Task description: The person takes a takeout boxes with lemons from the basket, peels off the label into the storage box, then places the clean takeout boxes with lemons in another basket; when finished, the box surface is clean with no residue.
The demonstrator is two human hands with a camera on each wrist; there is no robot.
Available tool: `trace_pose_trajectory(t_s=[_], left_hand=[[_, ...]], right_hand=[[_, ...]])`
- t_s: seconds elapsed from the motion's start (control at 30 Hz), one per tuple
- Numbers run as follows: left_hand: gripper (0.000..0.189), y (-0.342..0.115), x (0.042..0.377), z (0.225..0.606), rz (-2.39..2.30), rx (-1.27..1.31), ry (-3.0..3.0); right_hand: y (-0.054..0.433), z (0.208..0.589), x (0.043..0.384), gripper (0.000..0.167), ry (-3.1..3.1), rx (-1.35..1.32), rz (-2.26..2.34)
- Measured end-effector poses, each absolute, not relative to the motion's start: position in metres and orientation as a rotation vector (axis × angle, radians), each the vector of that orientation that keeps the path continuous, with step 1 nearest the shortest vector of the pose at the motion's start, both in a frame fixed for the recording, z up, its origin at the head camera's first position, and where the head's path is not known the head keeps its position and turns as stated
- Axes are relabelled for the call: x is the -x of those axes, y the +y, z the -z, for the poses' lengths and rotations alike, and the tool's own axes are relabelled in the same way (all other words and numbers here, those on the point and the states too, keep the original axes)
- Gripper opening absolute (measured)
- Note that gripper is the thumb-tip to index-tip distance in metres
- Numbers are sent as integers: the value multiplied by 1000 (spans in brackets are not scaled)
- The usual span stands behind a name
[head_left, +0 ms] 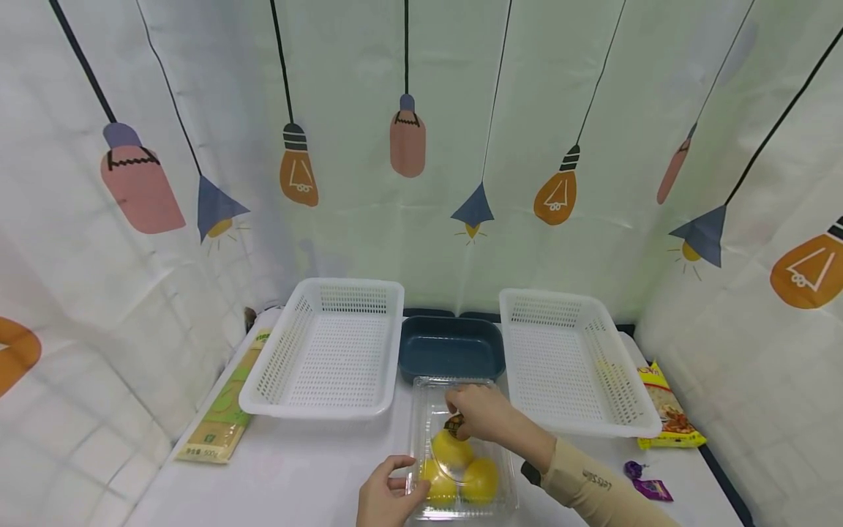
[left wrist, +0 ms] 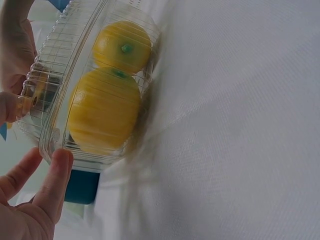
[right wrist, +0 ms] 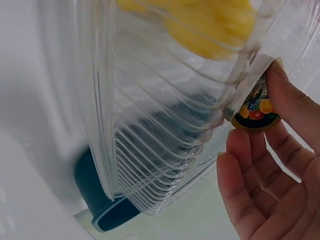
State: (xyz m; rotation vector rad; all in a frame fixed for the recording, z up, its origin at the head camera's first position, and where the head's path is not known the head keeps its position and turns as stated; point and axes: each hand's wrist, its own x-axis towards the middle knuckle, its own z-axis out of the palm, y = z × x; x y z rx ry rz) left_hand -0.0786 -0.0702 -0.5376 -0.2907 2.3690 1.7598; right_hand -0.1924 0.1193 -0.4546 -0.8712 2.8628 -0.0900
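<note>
A clear plastic clamshell box [head_left: 431, 401] with a ribbed lid stands at the front middle of the table. Three yellow lemons [head_left: 479, 481] lie inside its near half. My left hand [head_left: 387, 492] grips the box's near left side, thumb over the lid and fingertips [left wrist: 61, 160] against the side wall. Above the lid, my right hand [head_left: 489, 416] pinches a small dark label [right wrist: 256, 111] with a gold edge and printed fruit. Part of the label lies right at the lid's surface, its pale underside showing in the right wrist view.
Behind the box sits a dark teal tray [head_left: 451, 348], flanked by a white basket [head_left: 323, 413] on the left and another white basket [head_left: 593, 426] on the right. A noodle packet [head_left: 227, 402] lies far left; a yellow snack bag [head_left: 668, 410] and purple candies [head_left: 648, 487] lie right.
</note>
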Motion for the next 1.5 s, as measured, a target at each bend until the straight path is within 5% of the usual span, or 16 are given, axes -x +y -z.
trace_pose_trajectory(t_s=[0.87, 1.5], left_hand=[[45, -67, 72, 537, -1762, 283, 2479], [46, -68, 72, 541, -1766, 244, 2487]], right_hand=[[125, 448, 192, 32, 2880, 1046, 200], [132, 405, 224, 4, 2978, 860, 296]])
